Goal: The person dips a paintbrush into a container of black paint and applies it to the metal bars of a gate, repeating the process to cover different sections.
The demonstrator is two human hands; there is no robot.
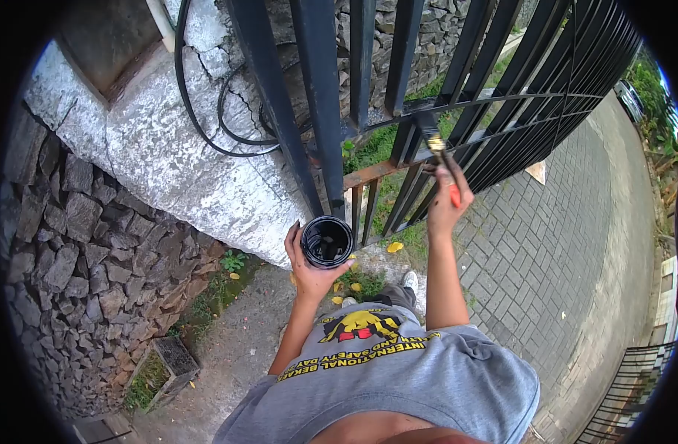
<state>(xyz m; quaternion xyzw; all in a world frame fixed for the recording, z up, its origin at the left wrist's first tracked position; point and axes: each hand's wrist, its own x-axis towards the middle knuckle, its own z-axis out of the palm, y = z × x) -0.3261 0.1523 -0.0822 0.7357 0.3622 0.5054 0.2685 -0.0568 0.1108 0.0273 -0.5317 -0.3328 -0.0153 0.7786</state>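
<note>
Hands held apart, each clasped on separate item. Black can point(328, 265) gripped around side by left hand point(312, 275), mouth facing up, apparently so that dark contents are not spilled. Can held near end bars of black metal fence point(317, 89), presumably for short reach. Paintbrush point(436, 141) gripped by handle in right hand point(449, 197), bristles point(425, 121) directed at fence, likely for tip control; bristle contact cannot be confirmed. Rust-brown rail section point(368, 175) exposed between can and paintbrush.

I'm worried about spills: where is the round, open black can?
The round, open black can is just left of the head view's centre, in the left grip, below black metal bars.
</note>
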